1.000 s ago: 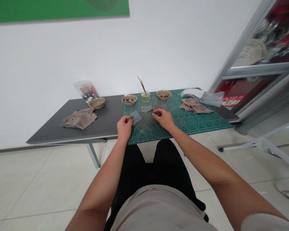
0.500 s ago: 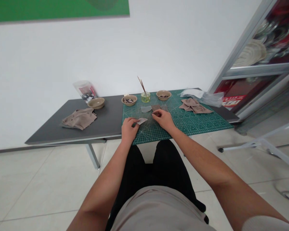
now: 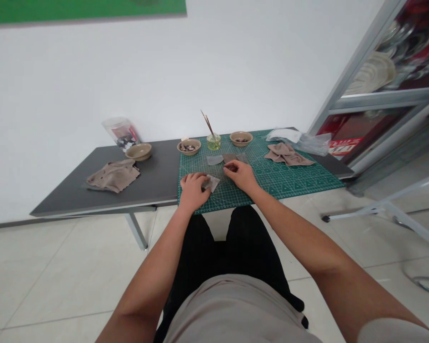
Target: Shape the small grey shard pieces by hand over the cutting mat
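Near the front edge of the green cutting mat (image 3: 289, 181), my left hand (image 3: 194, 191) grips a small pale translucent piece (image 3: 213, 183) between thumb and fingers. To its right, my right hand (image 3: 240, 175) has its fingertips pinched over the mat; what lies between them is too small to make out. Just beyond my right hand lie a brown square piece (image 3: 229, 157) and a greyish translucent piece (image 3: 215, 160). A glass jar (image 3: 213, 142) with yellowish liquid and thin brown sticks stands behind them, between a bowl of small pieces (image 3: 188, 147) and another bowl (image 3: 241, 139).
A brown cloth (image 3: 114, 176), a shallow bowl (image 3: 138, 152) and a clear plastic container (image 3: 121, 133) are on the dark table (image 3: 157, 178) at left. Another brown cloth (image 3: 288, 155) and a plastic bag (image 3: 307, 142) lie at right.
The pale piece in my left hand has turned and now shows more of its surface. My right hand stays in about the same place, still pinched. The view has shifted slightly.
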Motion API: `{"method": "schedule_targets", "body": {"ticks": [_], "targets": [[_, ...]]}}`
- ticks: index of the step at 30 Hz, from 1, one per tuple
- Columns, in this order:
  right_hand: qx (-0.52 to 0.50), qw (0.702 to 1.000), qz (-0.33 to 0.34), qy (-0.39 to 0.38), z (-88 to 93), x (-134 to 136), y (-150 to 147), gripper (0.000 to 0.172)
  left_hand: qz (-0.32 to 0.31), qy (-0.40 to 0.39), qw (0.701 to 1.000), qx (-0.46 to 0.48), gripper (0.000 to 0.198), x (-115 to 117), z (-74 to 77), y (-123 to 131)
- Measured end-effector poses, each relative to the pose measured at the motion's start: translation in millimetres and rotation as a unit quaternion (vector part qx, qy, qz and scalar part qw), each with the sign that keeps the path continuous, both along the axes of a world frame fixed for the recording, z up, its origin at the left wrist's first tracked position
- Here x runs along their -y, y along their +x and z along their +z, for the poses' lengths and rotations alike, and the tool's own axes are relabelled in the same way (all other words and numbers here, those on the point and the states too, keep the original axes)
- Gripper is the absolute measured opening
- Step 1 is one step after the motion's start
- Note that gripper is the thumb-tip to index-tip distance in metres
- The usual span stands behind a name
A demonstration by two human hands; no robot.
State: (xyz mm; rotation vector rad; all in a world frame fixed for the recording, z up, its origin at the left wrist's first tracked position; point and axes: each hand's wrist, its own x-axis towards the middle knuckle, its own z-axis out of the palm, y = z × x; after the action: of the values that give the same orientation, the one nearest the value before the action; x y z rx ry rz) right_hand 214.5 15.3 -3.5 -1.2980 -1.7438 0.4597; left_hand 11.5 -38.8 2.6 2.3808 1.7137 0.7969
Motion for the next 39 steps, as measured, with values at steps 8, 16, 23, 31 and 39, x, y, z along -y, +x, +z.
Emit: {"method": "schedule_targets", "body": {"ticks": [8, 16, 23, 31, 39], "targets": [[-0.028, 0.999, 0.033, -0.009, -4.4, -1.5, -0.5, 0.02, 0.089, 0.023, 0.994, 0.064, 0.049, -0.6, -5.8, 1.1], [-0.014, 0.998, 0.054, -0.014, -2.3, 0.6, -0.2, 0.02, 0.021, 0.032, 0.999, 0.018, 0.036, 2.3, -3.0, -0.7], [0.135, 0.982, 0.132, 0.019, -0.4, 5.3, -7.1, 0.014, -0.003, 0.002, 0.999, -0.047, 0.027, 0.5, -3.0, 7.9], [0.225, 0.959, 0.167, 0.048, -1.4, 3.1, -9.5, 0.011, 0.003, -0.007, 0.999, -0.053, 0.025, -1.4, -1.5, 8.5], [0.278, 0.945, 0.167, 0.048, 3.0, 8.4, -18.3, 0.015, 0.03, -0.026, 0.995, -0.089, 0.027, 1.4, 2.8, 10.9]]}}
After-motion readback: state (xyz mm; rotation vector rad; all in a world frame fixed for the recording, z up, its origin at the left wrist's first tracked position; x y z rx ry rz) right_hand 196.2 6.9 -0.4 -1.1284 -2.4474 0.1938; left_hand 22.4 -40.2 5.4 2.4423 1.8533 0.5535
